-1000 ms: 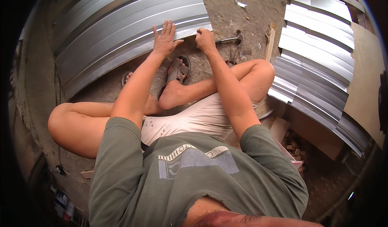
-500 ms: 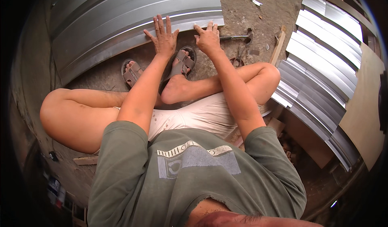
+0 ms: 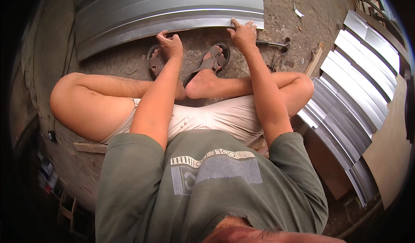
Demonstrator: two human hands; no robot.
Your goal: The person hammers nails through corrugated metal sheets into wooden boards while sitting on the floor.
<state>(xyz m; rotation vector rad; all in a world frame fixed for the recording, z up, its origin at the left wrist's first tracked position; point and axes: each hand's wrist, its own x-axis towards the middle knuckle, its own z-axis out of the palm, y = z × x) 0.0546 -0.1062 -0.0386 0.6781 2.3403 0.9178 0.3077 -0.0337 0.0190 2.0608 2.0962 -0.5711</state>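
While the right hand (image 3: 244,37) rests spread fingertips on the near edge of the ribbed metal panel (image 3: 173,11), by its right corner, the left hand (image 3: 171,47) curls its fingers at that edge's middle; whether they pinch the lip, I cannot tell. The step in hand seems to be handling this edge with 2 hands, and the next move probably calls for care with thin metal. Smooth, grey and folded lengthwise, the panel lies over gritty ground (image 3: 320,7); before it are 2 strapped sandals (image 3: 209,64), beside it a slim-shafted hammer (image 3: 270,43)
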